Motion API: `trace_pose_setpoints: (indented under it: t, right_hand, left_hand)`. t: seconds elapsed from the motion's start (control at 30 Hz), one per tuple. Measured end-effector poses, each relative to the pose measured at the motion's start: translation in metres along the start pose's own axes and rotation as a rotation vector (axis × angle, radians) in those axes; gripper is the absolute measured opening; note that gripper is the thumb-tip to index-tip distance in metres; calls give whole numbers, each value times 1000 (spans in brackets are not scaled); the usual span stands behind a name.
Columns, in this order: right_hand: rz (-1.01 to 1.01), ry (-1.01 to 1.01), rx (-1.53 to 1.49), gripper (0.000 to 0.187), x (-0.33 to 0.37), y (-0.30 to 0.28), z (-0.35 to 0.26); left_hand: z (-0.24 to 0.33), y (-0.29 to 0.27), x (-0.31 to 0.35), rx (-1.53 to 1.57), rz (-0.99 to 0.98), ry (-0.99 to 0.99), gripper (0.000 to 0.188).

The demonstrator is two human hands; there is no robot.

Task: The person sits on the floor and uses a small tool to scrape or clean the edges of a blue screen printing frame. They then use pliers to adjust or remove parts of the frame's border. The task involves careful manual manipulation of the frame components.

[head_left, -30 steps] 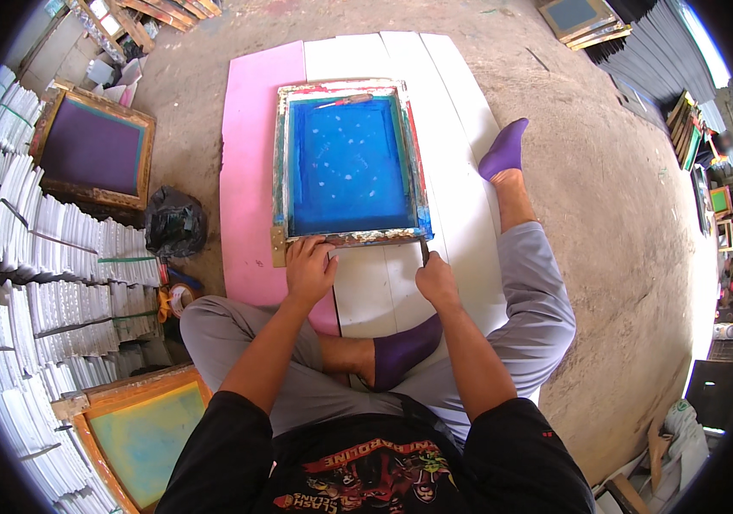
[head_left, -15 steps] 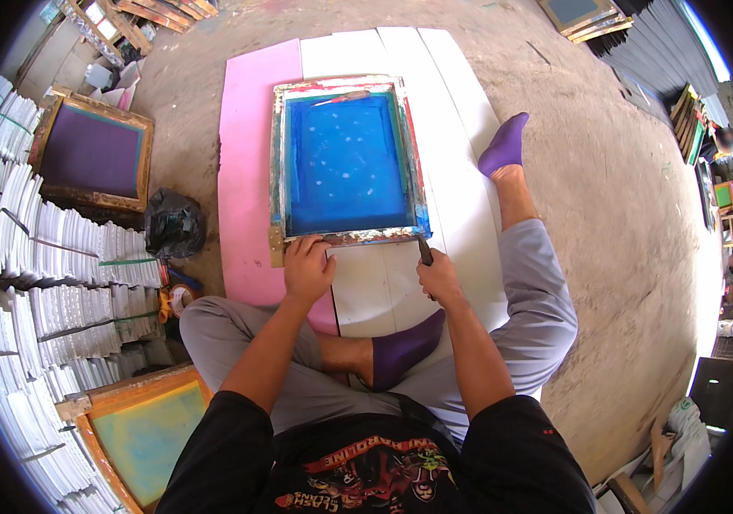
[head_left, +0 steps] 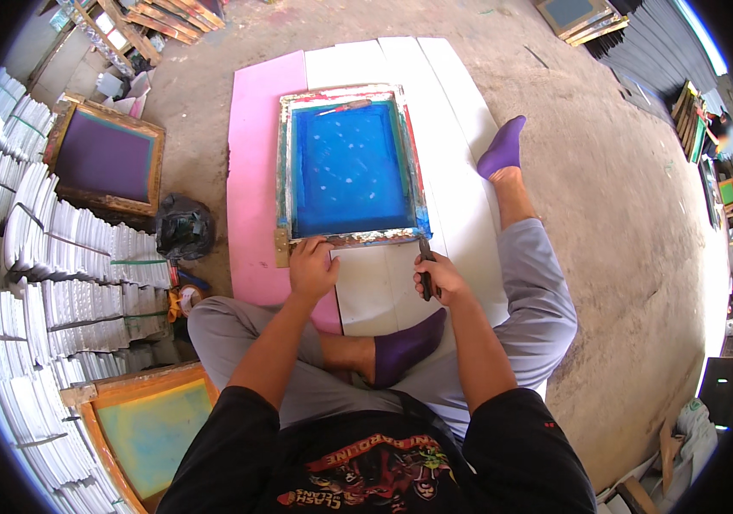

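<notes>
A screen printing frame with blue mesh and a worn, paint-stained wooden border lies flat in front of me. My left hand has its fingers curled over the frame's near bar, close to the left corner. Near the frame's right corner, my right hand grips black pliers. Their jaws point toward the corner, and I cannot tell whether they touch it. A screwdriver lies across the far end of the frame. A small flat wooden piece sits at the near left corner.
Pink and white boards lie beneath the frame. Bundled white stacks, a black plastic bag, a purple screen frame and a yellow-green screen frame stand at left. My purple-socked foot is stretched out on the right.
My right hand has turned slightly and shows more of the pliers' handles. The left hand keeps its place on the frame, while the whole view has shifted a little.
</notes>
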State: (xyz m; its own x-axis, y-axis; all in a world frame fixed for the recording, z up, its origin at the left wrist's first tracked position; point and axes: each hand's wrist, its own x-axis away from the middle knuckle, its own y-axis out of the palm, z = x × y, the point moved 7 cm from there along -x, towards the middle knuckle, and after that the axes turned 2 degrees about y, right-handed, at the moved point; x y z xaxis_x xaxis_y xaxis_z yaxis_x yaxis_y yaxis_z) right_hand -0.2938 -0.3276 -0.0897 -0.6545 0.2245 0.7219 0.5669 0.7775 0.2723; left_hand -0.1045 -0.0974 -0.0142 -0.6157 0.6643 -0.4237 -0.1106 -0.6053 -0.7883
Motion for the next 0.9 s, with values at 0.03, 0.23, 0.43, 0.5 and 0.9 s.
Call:
trace_pose_setpoints:
  t: [0.03, 0.23, 0.43, 0.5, 0.9]
  right_hand:
    - [-27, 10, -30, 17, 2, 0, 2]
    - [-126, 33, 117, 17, 34, 49, -7]
    - [-284, 58, 237, 18, 46, 146, -5]
    - [-326, 65, 262, 18, 44, 173, -1]
    - [-546, 146, 467, 46, 16, 255, 32]
  left_hand:
    - [0, -1, 0, 9, -5, -2, 26]
    - [0, -7, -2, 120, -58, -73, 27]
    - [8, -22, 4, 610, -99, -374, 27]
    - [-9, -28, 13, 666, -88, -442, 24]
    - [-104, -68, 51, 442, -58, -683, 17]
